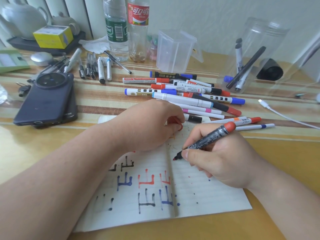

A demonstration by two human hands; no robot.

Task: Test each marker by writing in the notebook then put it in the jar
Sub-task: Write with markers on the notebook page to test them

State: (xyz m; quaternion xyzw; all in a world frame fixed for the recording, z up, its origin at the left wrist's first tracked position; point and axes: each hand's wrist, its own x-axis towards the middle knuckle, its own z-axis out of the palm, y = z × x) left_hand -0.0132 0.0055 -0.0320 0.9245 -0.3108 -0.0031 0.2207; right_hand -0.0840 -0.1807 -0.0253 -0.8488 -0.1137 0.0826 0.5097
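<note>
On the right page of the notebook (199,196), the right hand (220,163) pinches a worn red marker (206,141), with its tip at the paper: the writing test is under way. The left hand (149,125) rests at the notebook's top, fingers curled round a red cap (178,124). The next move likely calls for recapping, then a reach to the clear jar (270,40) at far right. It holds at least 3 leaning markers. The square container (173,49) looks empty. A marker pile (181,97) waits on the tabletop (277,170).

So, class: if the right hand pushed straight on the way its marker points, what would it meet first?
Probably the notebook page beside the fold; the marker in the right hand slants down-left, tip nearly on paper.
</note>
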